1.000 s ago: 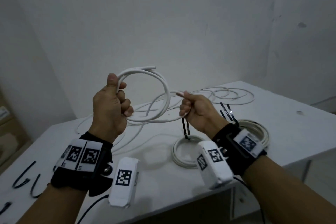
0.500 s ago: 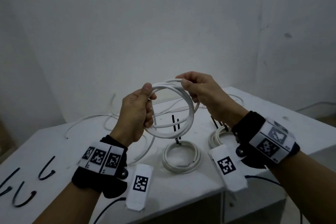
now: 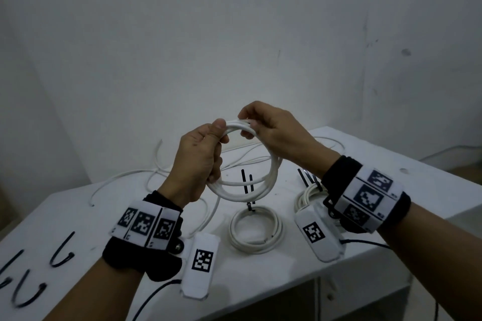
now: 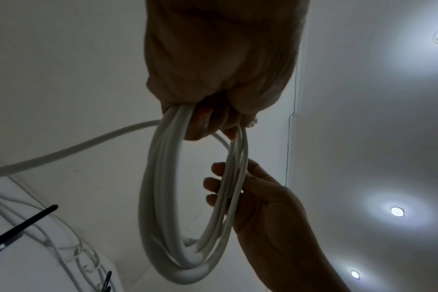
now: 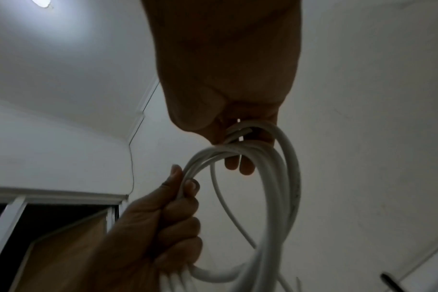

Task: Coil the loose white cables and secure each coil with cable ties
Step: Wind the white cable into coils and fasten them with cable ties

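Left hand (image 3: 198, 161) clenches coil (image 3: 263, 187) at 9 o'clock, keeping loops stacked | right hand (image 3: 271, 130) pinches 12 o'clock, aligning turns | ties (image 3: 61, 253) wait on table (image 3: 260, 276).

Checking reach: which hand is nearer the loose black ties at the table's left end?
Left. The left hand holds the coil up on the side of the loose black ties; the right hand pinches the coil's top, farther right.
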`<action>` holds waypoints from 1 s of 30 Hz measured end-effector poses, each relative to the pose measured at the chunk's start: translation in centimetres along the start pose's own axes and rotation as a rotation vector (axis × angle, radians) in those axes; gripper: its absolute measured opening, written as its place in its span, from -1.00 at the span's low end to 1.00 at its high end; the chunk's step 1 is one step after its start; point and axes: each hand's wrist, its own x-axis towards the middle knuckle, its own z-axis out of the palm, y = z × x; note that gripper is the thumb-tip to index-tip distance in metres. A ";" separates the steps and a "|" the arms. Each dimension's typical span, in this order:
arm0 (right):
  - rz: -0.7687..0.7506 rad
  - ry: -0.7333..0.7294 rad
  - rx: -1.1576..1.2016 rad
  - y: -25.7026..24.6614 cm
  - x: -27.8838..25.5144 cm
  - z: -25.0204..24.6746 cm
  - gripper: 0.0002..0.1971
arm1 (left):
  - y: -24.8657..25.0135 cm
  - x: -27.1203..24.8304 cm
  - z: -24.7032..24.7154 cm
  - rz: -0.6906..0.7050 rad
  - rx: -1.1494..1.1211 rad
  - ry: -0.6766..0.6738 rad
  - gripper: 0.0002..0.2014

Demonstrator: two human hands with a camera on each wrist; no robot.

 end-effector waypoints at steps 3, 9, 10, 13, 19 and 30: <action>-0.029 0.035 0.010 -0.2 0.1 0.0 -0.83 | 0.2 0.0 0.0 0.008 0.033 -0.011 -0.65; -0.111 0.009 -0.083 -0.2 -0.3 0.6 -0.80 | 0.0 0.1 0.0 0.095 0.148 0.065 -0.64; -0.120 0.014 -0.088 -0.2 -0.2 0.5 -0.81 | -0.1 0.0 0.0 0.114 0.178 0.086 -0.66; -0.131 0.018 -0.079 -0.4 0.1 0.3 -0.85 | -0.1 0.1 -0.5 0.232 0.397 0.128 -0.64; -0.149 0.013 -0.076 -0.4 0.7 0.7 -0.82 | 0.4 0.7 -1.2 0.499 0.765 -0.004 -0.53; 0.264 -0.016 0.871 2.3 -2.0 2.6 -0.68 | -1.4 0.4 -0.7 0.469 0.689 0.055 -0.74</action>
